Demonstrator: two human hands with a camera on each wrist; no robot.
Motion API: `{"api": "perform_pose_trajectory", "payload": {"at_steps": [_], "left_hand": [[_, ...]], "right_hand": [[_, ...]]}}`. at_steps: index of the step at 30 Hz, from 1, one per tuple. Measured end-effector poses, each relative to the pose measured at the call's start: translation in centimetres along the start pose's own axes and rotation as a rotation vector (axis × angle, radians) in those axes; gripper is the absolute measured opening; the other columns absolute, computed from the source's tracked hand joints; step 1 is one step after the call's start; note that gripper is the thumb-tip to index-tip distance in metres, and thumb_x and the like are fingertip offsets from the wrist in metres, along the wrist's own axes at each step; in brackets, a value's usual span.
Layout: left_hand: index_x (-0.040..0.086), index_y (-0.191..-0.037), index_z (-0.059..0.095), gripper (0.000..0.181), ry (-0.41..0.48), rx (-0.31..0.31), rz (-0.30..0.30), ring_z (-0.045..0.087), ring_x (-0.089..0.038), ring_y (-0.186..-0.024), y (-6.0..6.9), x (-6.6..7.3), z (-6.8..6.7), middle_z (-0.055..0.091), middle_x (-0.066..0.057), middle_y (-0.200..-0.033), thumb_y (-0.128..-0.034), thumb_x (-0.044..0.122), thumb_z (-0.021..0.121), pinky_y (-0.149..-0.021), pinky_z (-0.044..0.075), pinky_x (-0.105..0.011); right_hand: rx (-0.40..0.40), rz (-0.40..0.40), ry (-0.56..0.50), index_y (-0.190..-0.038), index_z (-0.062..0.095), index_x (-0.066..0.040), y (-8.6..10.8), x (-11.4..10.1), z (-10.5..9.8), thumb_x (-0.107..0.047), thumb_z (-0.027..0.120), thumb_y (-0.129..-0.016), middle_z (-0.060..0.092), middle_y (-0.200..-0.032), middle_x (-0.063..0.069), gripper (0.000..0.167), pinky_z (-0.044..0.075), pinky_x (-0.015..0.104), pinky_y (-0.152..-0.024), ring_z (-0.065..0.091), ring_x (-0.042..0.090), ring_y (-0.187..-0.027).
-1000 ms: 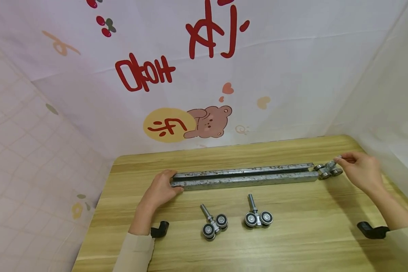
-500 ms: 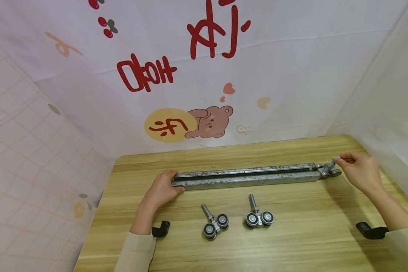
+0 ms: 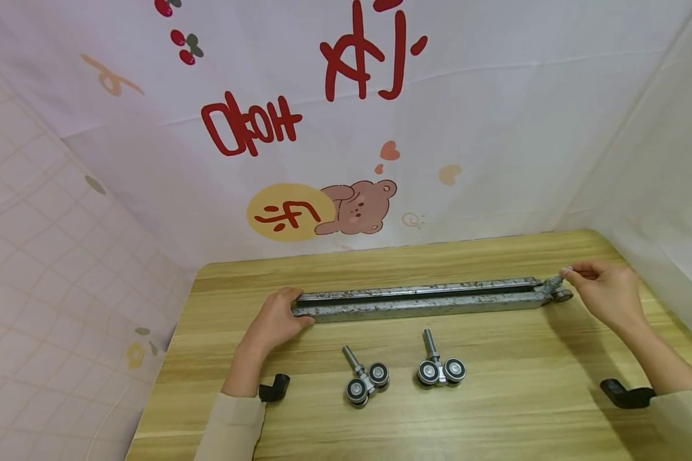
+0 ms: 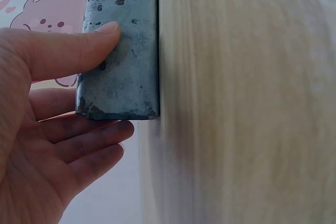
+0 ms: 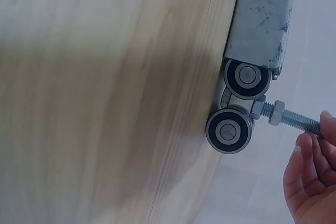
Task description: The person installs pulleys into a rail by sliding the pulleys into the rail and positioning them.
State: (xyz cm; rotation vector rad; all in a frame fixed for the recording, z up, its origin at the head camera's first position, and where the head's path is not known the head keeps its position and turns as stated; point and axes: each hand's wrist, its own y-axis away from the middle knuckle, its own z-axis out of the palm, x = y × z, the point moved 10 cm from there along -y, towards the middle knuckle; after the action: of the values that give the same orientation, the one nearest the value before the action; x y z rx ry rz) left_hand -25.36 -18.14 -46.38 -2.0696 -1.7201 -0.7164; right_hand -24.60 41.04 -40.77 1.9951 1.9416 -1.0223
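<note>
A long grey metal channel rail (image 3: 427, 308), scuffed and rust-spotted, lies across the table with its slot facing up. My left hand (image 3: 275, 318) grips its left end; in the left wrist view the thumb (image 4: 105, 40) presses on the rail's side. At the other end, my right hand (image 3: 608, 291) pinches the threaded bolt of a roller trolley (image 5: 229, 131). The right wrist view shows one wheel pair partly inside the rail's end, the other pair outside. Two more roller trolleys, a left one (image 3: 368, 382) and a right one (image 3: 441, 370), lie in front of the rail, bolts pointing away.
The wooden table (image 3: 496, 422) has a rounded back edge against a printed white cloth (image 3: 496, 128). Cloth also hangs at the left and right sides. Black angled pieces, one left (image 3: 275, 388) and one right (image 3: 625, 393), show beside the wrists.
My right hand has moved slightly left, bringing the held roller trolley from just outside the rail's right end to partly inside it. My left hand keeps its grip on the rail.
</note>
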Motion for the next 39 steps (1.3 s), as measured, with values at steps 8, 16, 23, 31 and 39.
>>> {"api": "perform_pose_trajectory", "payload": {"at_steps": [8,16,23,31,39], "left_hand": [[-0.006,-0.147,0.056,0.07,0.001,0.002,0.013,0.052,-0.044,-0.138,0.0,-0.1,0.1,0.054,-0.026,-0.149,-0.0885,0.018,0.086,-0.109,0.049,-0.058],[-0.009,-0.144,0.057,0.067,-0.013,0.012,0.054,0.052,-0.045,-0.137,0.1,0.4,0.0,0.055,-0.028,-0.147,-0.0865,0.012,0.085,-0.11,0.048,-0.058],[-0.008,-0.145,0.056,0.068,-0.005,0.015,0.047,0.052,-0.044,-0.137,0.0,0.2,0.0,0.054,-0.027,-0.148,-0.087,0.013,0.085,-0.11,0.048,-0.057],[-0.005,-0.144,0.058,0.067,0.003,0.021,0.043,0.052,-0.044,-0.138,0.0,-0.1,-0.2,0.056,-0.025,-0.147,-0.0859,0.014,0.086,-0.11,0.048,-0.058],[-0.005,-0.145,0.058,0.068,0.002,0.013,0.03,0.052,-0.045,-0.137,-0.1,-0.2,-0.2,0.055,-0.025,-0.148,-0.0865,0.015,0.086,-0.109,0.048,-0.059]], "right_hand": [[-0.008,0.005,0.008,-0.101,0.077,0.011,0.2,0.1,0.6,-0.016,0.076,-0.098,0.076,-0.088,0.026,0.028,0.043,0.013,-0.05,0.052,-0.015,-0.063],[-0.024,0.013,0.0,-0.103,0.076,0.011,0.6,-0.3,0.9,-0.02,0.075,-0.099,0.076,-0.088,0.025,0.031,0.044,0.015,-0.05,0.054,-0.011,-0.062],[-0.032,0.023,-0.01,-0.103,0.076,0.009,0.8,-0.8,1.1,-0.022,0.075,-0.099,0.076,-0.087,0.023,0.032,0.045,0.016,-0.05,0.056,-0.009,-0.062],[-0.034,0.005,-0.021,-0.099,0.078,0.006,0.7,-1.4,1.3,-0.021,0.076,-0.099,0.077,-0.087,0.022,0.028,0.045,0.016,-0.051,0.055,-0.011,-0.065],[-0.023,-0.031,-0.027,-0.096,0.078,0.005,0.8,-2.1,1.4,-0.018,0.077,-0.098,0.076,-0.086,0.022,0.022,0.045,0.016,-0.05,0.056,-0.01,-0.063]]}}
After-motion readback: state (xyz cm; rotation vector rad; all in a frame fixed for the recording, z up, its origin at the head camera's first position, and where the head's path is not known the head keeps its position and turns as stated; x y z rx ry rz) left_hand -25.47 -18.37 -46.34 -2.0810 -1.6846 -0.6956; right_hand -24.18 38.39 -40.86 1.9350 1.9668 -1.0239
